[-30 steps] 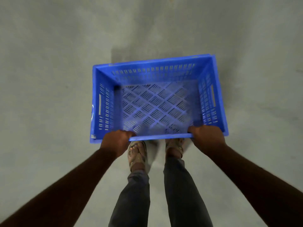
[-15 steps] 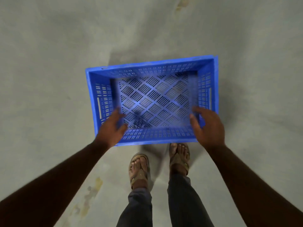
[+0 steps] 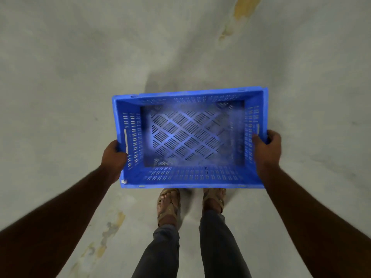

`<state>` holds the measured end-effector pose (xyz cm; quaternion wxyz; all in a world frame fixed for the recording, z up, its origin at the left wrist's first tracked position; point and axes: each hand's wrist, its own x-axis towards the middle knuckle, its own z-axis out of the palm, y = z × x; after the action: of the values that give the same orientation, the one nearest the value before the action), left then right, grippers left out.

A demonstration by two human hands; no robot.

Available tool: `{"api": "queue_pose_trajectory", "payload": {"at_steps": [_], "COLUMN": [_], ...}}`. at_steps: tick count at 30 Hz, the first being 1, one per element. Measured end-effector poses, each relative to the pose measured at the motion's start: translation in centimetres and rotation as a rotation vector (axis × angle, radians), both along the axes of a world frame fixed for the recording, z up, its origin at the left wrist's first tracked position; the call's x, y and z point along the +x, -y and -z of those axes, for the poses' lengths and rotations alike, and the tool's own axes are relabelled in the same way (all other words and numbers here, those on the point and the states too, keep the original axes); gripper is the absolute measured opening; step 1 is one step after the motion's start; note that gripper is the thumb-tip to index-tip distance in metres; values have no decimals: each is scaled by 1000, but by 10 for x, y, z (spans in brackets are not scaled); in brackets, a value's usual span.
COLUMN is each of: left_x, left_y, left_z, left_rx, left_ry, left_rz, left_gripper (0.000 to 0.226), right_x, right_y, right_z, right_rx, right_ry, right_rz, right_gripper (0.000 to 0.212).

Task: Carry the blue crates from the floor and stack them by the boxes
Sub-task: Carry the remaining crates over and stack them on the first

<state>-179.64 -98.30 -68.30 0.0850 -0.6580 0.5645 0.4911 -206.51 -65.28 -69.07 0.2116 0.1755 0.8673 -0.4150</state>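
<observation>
One blue slotted crate (image 3: 186,177) is in front of me, open side up, long side across my view, with nothing in it. My left hand (image 3: 114,155) grips its left short wall near the handle slot. On the opposite short wall my right hand (image 3: 266,147) holds on, thumb inside and fingers outside. The crate hangs above the floor, just ahead of my feet. No boxes and no other crates are in view.
Bare grey concrete floor (image 3: 70,77) lies all around, with yellowish worn patches at the top right (image 3: 239,15) and lower left (image 3: 108,233). My two sandalled feet (image 3: 168,207) and trouser legs stand directly below the crate.
Both hands have shifted from the crate's near long wall out to its two short side walls. The crate now sits closer and larger in view.
</observation>
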Motion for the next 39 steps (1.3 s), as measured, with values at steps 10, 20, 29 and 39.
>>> {"api": "queue_pose_trajectory", "payload": {"at_steps": [10, 20, 29, 39], "left_x": [118, 281, 468, 680], "left_y": [-55, -92, -261, -449], "left_z": [-305, -518, -568, -602], "left_rx": [-97, -283, -582, -735], "left_ry": [-139, -509, -551, -576], "left_rz": [-246, -636, -1039, -1515], "left_gripper": [16, 20, 21, 28], "right_x": [88, 193, 320, 534], "right_y": [-16, 7, -2, -34], "right_z": [-329, -518, -573, -640], "right_rx": [-142, -378, -646, -760], "right_ry": [-104, -188, -21, 147], "right_rz": [-10, -127, -423, -764], "right_gripper": [25, 21, 19, 18]}}
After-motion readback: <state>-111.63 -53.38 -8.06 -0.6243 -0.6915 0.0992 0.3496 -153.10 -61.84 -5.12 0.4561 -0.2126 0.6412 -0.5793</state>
